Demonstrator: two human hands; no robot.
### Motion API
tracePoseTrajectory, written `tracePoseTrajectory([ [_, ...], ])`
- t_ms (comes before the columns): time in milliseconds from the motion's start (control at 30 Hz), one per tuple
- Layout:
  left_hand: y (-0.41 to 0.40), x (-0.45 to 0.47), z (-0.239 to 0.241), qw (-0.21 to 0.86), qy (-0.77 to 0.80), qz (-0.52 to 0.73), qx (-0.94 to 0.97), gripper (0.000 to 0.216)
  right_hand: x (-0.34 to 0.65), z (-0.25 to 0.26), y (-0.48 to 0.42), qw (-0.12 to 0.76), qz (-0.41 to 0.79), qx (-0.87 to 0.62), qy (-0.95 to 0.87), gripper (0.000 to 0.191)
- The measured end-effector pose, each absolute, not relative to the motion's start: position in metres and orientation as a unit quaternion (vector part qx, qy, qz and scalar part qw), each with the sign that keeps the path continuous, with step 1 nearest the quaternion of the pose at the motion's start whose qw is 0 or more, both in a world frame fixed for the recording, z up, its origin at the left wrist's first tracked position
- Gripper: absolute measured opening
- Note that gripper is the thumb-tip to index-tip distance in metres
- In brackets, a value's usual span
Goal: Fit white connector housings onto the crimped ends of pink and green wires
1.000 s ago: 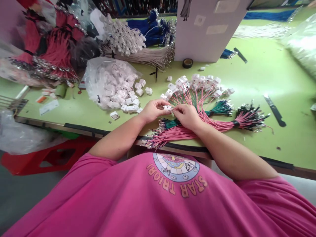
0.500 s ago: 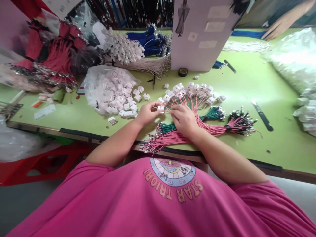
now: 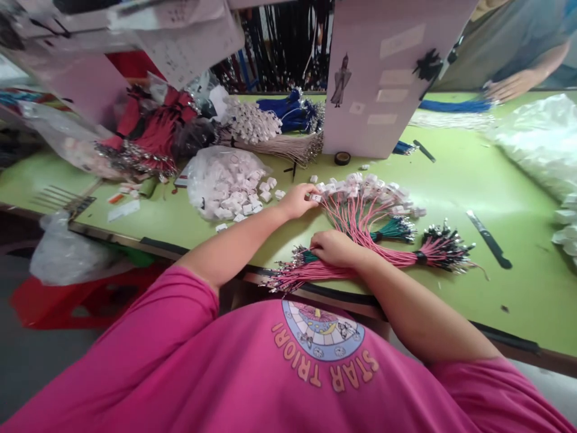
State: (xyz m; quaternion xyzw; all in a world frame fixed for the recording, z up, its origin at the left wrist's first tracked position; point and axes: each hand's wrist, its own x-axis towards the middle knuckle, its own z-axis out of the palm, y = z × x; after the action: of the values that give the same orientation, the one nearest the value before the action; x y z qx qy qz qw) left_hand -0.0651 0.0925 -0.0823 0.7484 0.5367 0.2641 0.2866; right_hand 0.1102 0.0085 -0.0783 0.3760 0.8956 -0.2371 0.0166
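Note:
My left hand (image 3: 301,201) pinches a small white plastic connector housing (image 3: 317,197) at the near-left side of a fan of wired housings. My right hand (image 3: 336,248) is closed over the bundle of wires by the table's front edge, fingertips at the green wires (image 3: 310,257); which strands it grips is hidden. Pink wires (image 3: 311,273) run beneath that hand, their metal-tipped ends toward the left. Several white housings (image 3: 369,187) joined to pink and green wires lie spread beyond my hands. A tied bundle of green wires (image 3: 392,230) rests right of them.
Loose white housings spill from a clear plastic bag (image 3: 205,180) on the left. Red wire bundles (image 3: 157,132) lie behind it. A roll of black tape (image 3: 342,158) sits by the pale partition (image 3: 360,132). A knife (image 3: 489,239) lies right. A co-worker's hand (image 3: 514,86) touches blue wires.
My hands have moved apart: the left moved away to the fan with the housing, the right came down onto the wire bundle. The view has shifted, showing more at the left and back.

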Motion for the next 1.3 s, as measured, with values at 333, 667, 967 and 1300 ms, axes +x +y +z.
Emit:
tracePoseTrajectory([
  [333,0.102,-0.115,-0.059,0.257,0.526,0.117,0.802,0.052,0.112,-0.089,0.015,-0.118,-0.319,0.431,0.836,0.019],
  [667,0.1,-0.143,-0.077,0.122,0.539,-0.022,0.833,0.045,0.119,-0.085,0.019,-0.185,-0.498,0.412,0.74,0.01],
  [967,0.062,-0.137,-0.053,0.198,0.535,0.104,0.815,0.027,0.126,-0.071,0.02,-0.3,-0.573,0.425,0.633,0.017],
  [1300,0.017,-0.082,-0.075,0.606,0.447,0.334,0.567,0.037,0.121,-0.078,0.019,-0.358,-0.642,0.449,0.508,0.021],
])
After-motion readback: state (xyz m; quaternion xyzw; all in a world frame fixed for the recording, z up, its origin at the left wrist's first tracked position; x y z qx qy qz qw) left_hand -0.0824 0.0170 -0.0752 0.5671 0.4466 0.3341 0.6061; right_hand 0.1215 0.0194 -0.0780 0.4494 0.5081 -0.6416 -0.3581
